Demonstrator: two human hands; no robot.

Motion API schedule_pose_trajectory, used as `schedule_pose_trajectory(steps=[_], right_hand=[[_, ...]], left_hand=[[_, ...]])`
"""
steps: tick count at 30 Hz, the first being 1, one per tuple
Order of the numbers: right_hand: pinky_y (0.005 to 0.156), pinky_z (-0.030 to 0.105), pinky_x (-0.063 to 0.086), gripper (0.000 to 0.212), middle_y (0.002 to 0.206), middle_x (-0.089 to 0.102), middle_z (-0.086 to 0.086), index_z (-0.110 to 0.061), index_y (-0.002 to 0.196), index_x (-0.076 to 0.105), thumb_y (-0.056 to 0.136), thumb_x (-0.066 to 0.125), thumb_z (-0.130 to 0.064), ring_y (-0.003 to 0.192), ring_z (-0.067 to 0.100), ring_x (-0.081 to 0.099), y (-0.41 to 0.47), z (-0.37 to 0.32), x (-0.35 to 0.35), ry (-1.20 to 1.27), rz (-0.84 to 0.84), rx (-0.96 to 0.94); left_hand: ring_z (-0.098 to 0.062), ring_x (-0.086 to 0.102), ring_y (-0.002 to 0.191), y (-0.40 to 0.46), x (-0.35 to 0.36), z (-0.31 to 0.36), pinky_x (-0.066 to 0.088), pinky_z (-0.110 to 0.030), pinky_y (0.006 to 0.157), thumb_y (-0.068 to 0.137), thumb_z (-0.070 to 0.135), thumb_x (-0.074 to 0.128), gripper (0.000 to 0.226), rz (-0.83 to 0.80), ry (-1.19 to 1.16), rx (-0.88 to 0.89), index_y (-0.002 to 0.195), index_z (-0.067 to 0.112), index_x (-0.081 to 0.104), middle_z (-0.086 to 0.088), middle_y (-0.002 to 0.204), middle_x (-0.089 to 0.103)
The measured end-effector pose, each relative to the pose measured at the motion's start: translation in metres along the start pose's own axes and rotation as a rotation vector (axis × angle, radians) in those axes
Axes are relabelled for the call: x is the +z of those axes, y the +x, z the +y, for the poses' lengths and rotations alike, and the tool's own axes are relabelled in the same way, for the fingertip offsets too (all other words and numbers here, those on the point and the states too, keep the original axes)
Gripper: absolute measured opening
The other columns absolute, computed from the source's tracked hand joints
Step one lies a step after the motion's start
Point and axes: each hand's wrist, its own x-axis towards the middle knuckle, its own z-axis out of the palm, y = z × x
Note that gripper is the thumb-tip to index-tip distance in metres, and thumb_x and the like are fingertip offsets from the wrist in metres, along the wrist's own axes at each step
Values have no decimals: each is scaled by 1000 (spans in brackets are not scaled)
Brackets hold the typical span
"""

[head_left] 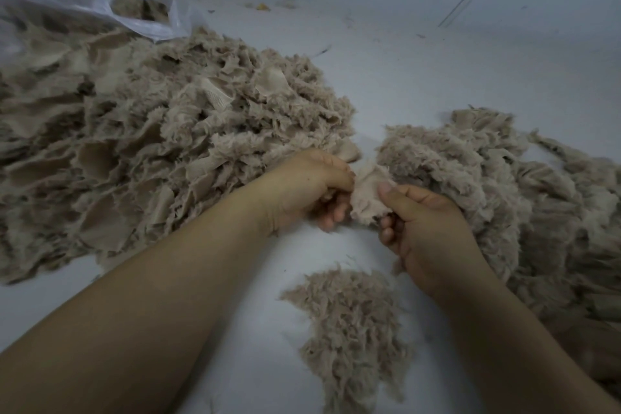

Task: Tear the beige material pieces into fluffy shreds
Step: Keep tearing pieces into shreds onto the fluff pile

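At far left a clear bag (100, 7) lies on the pale floor (420, 77), with beige scraps showing through its mouth. Below it spreads the big pile (151, 131) of beige pieces, many with flat woven backs turned up among fluffy edges. Its near edge touches the left hand (309, 188), whose fingers curl round one end of a piece (369, 195), the thumb pressing it from above. The piece is held between the two hands, just above the floor, fluffy and crumpled. The right hand (423, 228) pinches its other end, thumb on top and fingers folded underneath. Both forearms reach in from the bottom edge. Between them, nearer the person, lies a small heap of shreds (353, 329), loose and feathery, apart from both piles. To the right a second pile (504, 185) runs from just behind the right hand to the right edge, touching that hand's back. Its material looks fluffier, though blur hides detail.
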Motion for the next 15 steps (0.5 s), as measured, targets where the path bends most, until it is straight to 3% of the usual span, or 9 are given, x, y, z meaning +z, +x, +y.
schedule_pose_trajectory(steps=[3,4,6,8,12,15], right_hand=[[39,18,40,35,51,52,0,-19,57,68,91,72,-25,41,8,44,-1,0,0,-31,5,-5],[40,18,40,36,51,52,-1,-20,56,69,91,72,-24,42,8,45,0,0,0,-30,4,-13],[41,17,41,36,51,52,-1,-20,56,69,92,71,-22,43,7,45,0,1,-1,-8,-1,-23],[42,17,41,31,54,52,0,-17,61,70,92,71,-22,45,7,45,0,2,-1,-5,-9,-28],[41,17,40,35,54,53,-2,-21,60,73,94,68,-23,44,5,45,2,4,-2,-28,4,-31],[40,17,38,41,54,53,-2,-21,58,72,98,63,-17,43,4,43,2,4,-1,-39,26,-25]], left_hand=[[-23,49,47,0,1,1,39,-25,47,81,36,74,35,-67,81,-2,79,2,64,-13,55,59],[-22,50,47,-1,1,1,39,-25,47,78,37,79,37,-85,153,8,81,4,64,-12,55,61],[-22,50,44,-2,0,1,40,-24,46,79,21,81,23,-112,231,23,70,8,64,-12,53,61],[-18,49,40,-2,-4,1,40,-22,44,81,6,76,30,-151,225,12,57,14,61,-12,50,59],[-19,46,39,-6,-10,5,40,-21,43,82,0,69,24,-248,276,40,60,-1,61,-16,51,57],[-15,46,39,-8,-13,7,39,-20,45,84,-7,62,23,-325,260,41,62,-1,60,-12,48,56]])
